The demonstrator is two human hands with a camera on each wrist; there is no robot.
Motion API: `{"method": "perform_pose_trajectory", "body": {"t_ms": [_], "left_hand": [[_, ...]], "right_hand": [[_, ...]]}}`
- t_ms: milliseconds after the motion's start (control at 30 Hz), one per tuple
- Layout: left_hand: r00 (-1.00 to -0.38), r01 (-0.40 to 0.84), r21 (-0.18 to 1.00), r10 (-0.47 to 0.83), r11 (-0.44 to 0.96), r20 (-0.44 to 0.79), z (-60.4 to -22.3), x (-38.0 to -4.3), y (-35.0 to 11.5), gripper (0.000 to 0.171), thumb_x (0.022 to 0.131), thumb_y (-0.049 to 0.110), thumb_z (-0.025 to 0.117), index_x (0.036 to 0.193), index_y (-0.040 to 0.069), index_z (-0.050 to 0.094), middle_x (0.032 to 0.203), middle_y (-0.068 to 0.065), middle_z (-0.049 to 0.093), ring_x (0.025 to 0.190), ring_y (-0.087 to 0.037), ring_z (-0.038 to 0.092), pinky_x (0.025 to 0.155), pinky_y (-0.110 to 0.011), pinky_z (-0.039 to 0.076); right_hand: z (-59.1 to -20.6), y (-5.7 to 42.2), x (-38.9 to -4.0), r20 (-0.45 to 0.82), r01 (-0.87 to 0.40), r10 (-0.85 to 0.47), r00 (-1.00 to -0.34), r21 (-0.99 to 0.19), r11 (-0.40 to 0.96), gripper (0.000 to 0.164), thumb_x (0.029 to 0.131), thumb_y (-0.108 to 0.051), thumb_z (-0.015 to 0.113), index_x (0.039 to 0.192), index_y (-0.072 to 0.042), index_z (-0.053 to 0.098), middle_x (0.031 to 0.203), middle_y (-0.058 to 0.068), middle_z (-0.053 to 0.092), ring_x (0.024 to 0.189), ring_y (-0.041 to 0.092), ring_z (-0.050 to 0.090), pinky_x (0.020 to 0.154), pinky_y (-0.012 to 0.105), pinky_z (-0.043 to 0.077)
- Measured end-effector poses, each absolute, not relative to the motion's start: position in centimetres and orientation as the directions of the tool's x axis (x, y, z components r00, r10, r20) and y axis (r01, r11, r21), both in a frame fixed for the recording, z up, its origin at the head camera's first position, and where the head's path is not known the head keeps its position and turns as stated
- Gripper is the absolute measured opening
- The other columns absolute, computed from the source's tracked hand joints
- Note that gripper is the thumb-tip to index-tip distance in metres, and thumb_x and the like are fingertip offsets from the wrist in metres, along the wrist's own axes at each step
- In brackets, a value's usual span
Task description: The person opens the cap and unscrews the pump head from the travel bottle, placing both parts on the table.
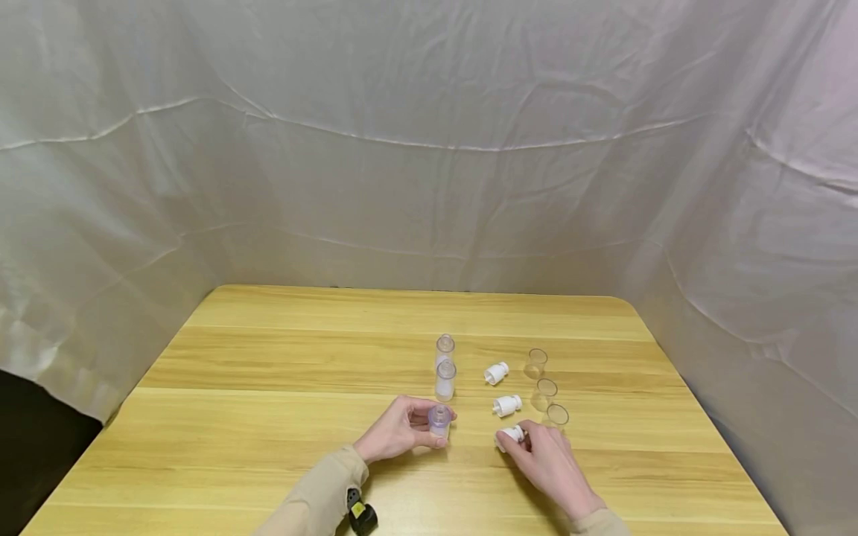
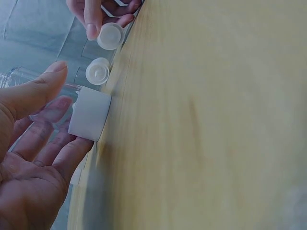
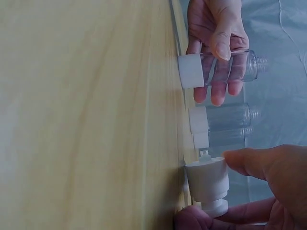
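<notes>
My left hand (image 1: 405,430) holds a clear bottle (image 3: 229,66) upright on the table, thumb on one side and fingers behind it. The bottle has a white base (image 2: 90,114) and a bare threaded neck. In the head view, my right hand (image 1: 553,463) pinches the nearest white pump head (image 1: 512,436) between thumb and fingers. That pump head (image 3: 207,180) shows a short nozzle stub on one end in the right wrist view. Two more bottles of the same kind, a nearer one (image 1: 445,381) and a farther one (image 1: 444,348), stand in line behind the held one.
Two other white pump heads, one (image 1: 507,406) nearer and one (image 1: 497,373) farther, lie on the wooden table (image 1: 268,447). Three clear caps, the far one (image 1: 536,362), the middle one (image 1: 544,394) and the near one (image 1: 557,415), stand to their right. Grey curtains (image 1: 429,186) enclose the table.
</notes>
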State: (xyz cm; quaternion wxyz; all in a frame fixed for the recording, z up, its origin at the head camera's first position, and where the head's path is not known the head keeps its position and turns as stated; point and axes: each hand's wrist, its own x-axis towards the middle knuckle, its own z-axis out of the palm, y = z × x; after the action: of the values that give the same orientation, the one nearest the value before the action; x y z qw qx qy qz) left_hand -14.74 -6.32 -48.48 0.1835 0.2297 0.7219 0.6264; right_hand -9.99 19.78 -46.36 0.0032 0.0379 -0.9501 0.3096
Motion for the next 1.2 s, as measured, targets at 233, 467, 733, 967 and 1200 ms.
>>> {"method": "perform_pose_trajectory", "body": {"t_ms": [233,467,733,967,1200], "left_hand": [[-0.825,0.119,0.986,0.565,0.12,0.031,-48.37,-14.68,-6.35,0.04,0.082,-0.001,0.078,0.121,-0.005,0.068,0.12,-0.028,0.07,0.106,-0.034,0.072,0.088,-0.016,0.058],[-0.826,0.115,0.987,0.563,0.116,0.03,-48.36,-14.64,-6.34,0.041,0.082,-0.002,0.078,0.122,-0.006,0.067,0.12,-0.028,0.07,0.107,-0.038,0.071,0.087,-0.015,0.058],[-0.83,0.113,0.986,0.557,0.126,0.024,-48.31,-14.59,-6.33,0.041,0.082,-0.001,0.078,0.121,-0.003,0.068,0.119,-0.027,0.071,0.104,-0.032,0.073,0.087,-0.016,0.058],[-0.83,0.119,0.983,0.557,0.136,0.024,-48.43,-14.65,-6.38,0.041,0.082,0.0,0.078,0.121,-0.003,0.068,0.119,-0.026,0.071,0.105,-0.032,0.073,0.088,-0.016,0.058],[-0.829,0.123,0.983,0.559,0.135,0.027,-48.39,-14.67,-6.36,0.04,0.082,-0.001,0.078,0.121,-0.004,0.069,0.118,-0.026,0.071,0.103,-0.03,0.073,0.088,-0.016,0.058]], "right_hand": [[-46.26,19.58,-10.07,0.018,-0.059,-0.059,-0.998,-0.575,0.816,0.04,0.094,-0.032,0.07,0.064,-0.016,0.05,0.052,-0.008,0.036,0.047,0.003,0.028,0.045,0.016,0.024],[-46.32,19.63,-10.15,0.022,-0.067,-0.066,-0.998,-0.58,0.812,0.042,0.095,-0.033,0.068,0.063,-0.016,0.048,0.05,-0.009,0.033,0.045,0.003,0.025,0.044,0.015,0.02],[-46.44,19.76,-10.16,0.03,-0.081,-0.077,-0.997,-0.563,0.822,0.044,0.096,-0.037,0.067,0.065,-0.016,0.044,0.05,-0.009,0.032,0.045,0.003,0.024,0.044,0.015,0.02],[-46.53,19.74,-10.29,0.04,-0.098,-0.091,-0.995,-0.548,0.831,0.046,0.095,-0.035,0.068,0.064,-0.016,0.04,0.05,-0.01,0.03,0.045,0.002,0.023,0.045,0.015,0.02],[-46.54,19.73,-10.32,0.05,-0.106,-0.094,-0.994,-0.533,0.84,0.047,0.095,-0.034,0.069,0.063,-0.016,0.039,0.05,-0.01,0.031,0.045,0.002,0.024,0.046,0.016,0.021]]}}
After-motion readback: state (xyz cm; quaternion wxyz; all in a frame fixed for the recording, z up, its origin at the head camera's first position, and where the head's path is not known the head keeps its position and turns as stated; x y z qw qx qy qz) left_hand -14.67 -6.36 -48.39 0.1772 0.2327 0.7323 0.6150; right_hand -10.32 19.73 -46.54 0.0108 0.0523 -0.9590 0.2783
